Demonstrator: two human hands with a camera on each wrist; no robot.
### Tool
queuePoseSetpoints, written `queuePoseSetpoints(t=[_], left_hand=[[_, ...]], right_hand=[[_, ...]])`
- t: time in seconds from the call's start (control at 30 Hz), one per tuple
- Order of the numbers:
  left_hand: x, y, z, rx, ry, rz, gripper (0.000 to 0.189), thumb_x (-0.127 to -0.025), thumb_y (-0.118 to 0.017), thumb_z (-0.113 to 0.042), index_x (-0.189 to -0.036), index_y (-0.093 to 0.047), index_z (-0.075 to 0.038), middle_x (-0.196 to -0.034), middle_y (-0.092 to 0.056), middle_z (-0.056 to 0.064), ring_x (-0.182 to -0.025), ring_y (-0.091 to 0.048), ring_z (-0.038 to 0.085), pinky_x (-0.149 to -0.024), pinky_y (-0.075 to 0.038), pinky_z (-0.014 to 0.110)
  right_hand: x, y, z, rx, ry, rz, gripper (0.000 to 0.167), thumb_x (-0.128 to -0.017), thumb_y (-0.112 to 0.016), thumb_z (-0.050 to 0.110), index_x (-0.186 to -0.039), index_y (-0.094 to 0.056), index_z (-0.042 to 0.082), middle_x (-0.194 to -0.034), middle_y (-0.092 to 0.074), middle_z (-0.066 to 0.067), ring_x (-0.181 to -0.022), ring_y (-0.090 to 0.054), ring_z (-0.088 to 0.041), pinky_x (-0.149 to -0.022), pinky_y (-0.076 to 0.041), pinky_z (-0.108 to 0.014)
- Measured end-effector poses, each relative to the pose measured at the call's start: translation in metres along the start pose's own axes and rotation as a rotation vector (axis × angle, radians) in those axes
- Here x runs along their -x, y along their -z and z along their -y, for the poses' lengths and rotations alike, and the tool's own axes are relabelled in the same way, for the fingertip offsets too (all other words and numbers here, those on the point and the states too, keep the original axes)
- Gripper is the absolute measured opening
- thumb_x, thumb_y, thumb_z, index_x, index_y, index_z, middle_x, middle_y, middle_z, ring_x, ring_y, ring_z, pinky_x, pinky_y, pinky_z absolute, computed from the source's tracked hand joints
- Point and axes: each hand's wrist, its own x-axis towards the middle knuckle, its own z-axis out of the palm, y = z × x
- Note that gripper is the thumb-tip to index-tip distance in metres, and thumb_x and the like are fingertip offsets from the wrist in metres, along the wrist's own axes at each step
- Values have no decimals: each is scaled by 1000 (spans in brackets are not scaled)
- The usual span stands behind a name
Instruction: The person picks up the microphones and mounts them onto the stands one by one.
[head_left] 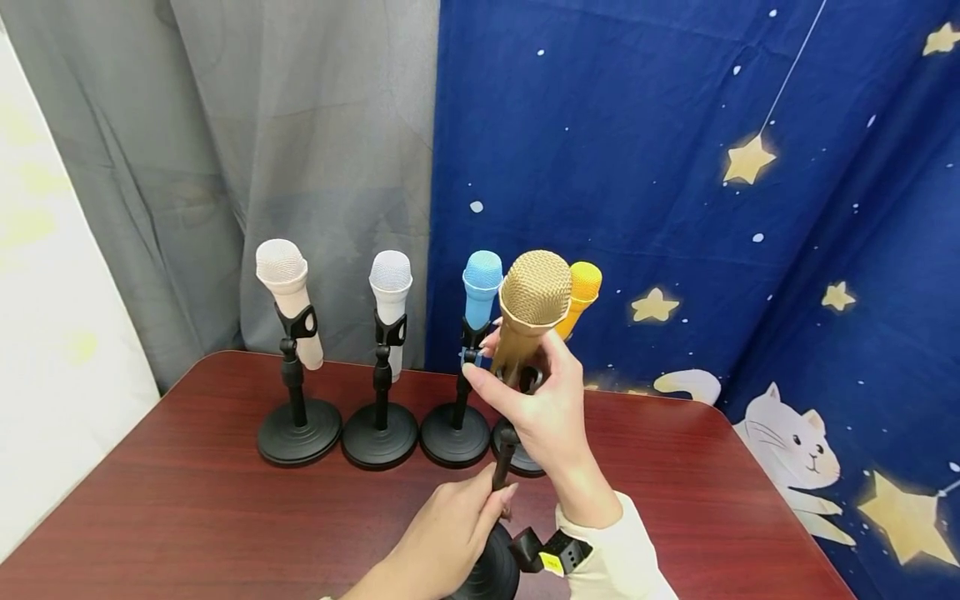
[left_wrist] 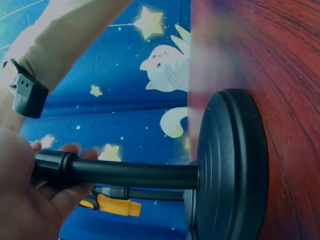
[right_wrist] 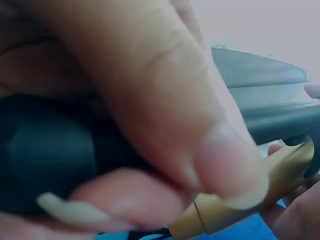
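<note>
My right hand [head_left: 551,408] holds a gold microphone [head_left: 536,292] by its handle, beside a black clip. Below it, my left hand [head_left: 450,525] grips the upright pole [head_left: 505,462] of a black desk stand. The left wrist view shows the fingers around the collar [left_wrist: 52,165] at the top of that pole, and the round base [left_wrist: 232,165] on the table. Close up in the right wrist view, a thumb [right_wrist: 225,160] hides much of the stand, while part of the gold handle [right_wrist: 280,172] shows behind it.
Behind the hands stand a cream microphone [head_left: 283,267], a white microphone [head_left: 391,275], a blue microphone [head_left: 482,279] and a partly hidden yellow microphone [head_left: 583,287], on black stands. They line the back of the reddish-brown table [head_left: 225,517], before grey and blue curtains [head_left: 645,167].
</note>
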Motion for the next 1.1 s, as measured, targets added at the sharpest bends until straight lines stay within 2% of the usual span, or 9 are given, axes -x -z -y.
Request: queuePoseSetpoints(t=[0.13,0.27,0.4,0.5,0.6,0.73,0.87,0.97,1.1], left_hand=[[1,1,0,31,13,14,22,-108,-47,-27,-91,-57,-17,-75,-65,-11,-68,-57,-6,-61,-48,13],[1,6,1,102,50,66,26,-108,-46,-31,-94,-63,-17,-85,-73,-10,-82,-67,-3,-71,-56,20],[-1,10,3,176,65,90,27,-108,-47,-33,-97,-68,-20,-91,-75,-10,-90,-69,-1,-78,-59,24],[-1,12,5,196,73,93,27,-106,-49,-35,-96,-68,-19,-86,-73,-10,-81,-64,-3,-72,-55,19],[-1,11,7,194,83,96,27,-105,-50,-37,-95,-68,-20,-76,-63,-14,-71,-53,-6,-65,-47,16],[-3,9,8,180,72,93,27,-104,-52,-38,-93,-67,-19,-69,-49,-16,-65,-43,-5,-61,-42,14],[-4,12,7,181,59,104,28,-105,-51,-39,-91,-67,-20,-70,-54,-14,-66,-44,-5,-61,-43,14],[-4,13,7,181,54,120,29,-106,-49,-38,-95,-68,-20,-79,-67,-12,-72,-53,-6,-66,-49,16],[-5,14,7,175,59,138,31,-106,-48,-39,-98,-71,-19,-89,-75,-10,-82,-62,-6,-73,-55,20]], right_hand=[[0,-2,-1,-16,3,-14,34,-77,-85,6,-105,-66,4,-95,-69,-12,-91,-68,-16,-83,-56,-27],[2,-2,-2,25,-20,-56,30,-76,-85,4,-101,-68,6,-92,-71,-11,-88,-69,-14,-81,-58,-26],[4,-2,0,61,-46,-71,29,-77,-86,4,-101,-70,7,-91,-74,-10,-89,-71,-17,-79,-58,-26],[5,-3,2,53,-86,-69,25,-78,-85,5,-99,-71,7,-89,-75,-10,-88,-71,-18,-77,-58,-29],[8,-4,3,34,-122,-64,20,-80,-84,5,-97,-72,8,-91,-77,-10,-90,-72,-16,-80,-58,-30],[10,-2,2,-35,-131,-1,16,-84,-81,4,-95,-70,8,-94,-77,-5,-92,-72,-17,-85,-58,-32],[9,-1,1,-100,-140,70,14,-87,-78,6,-92,-65,6,-84,-71,3,-82,-71,-19,-78,-58,-34],[9,0,0,-117,-137,88,15,-88,-76,6,-92,-62,5,-80,-68,4,-74,-69,-20,-73,-58,-35],[10,0,1,-87,-148,85,14,-89,-76,8,-95,-63,6,-83,-68,2,-78,-67,-18,-75,-56,-33]])
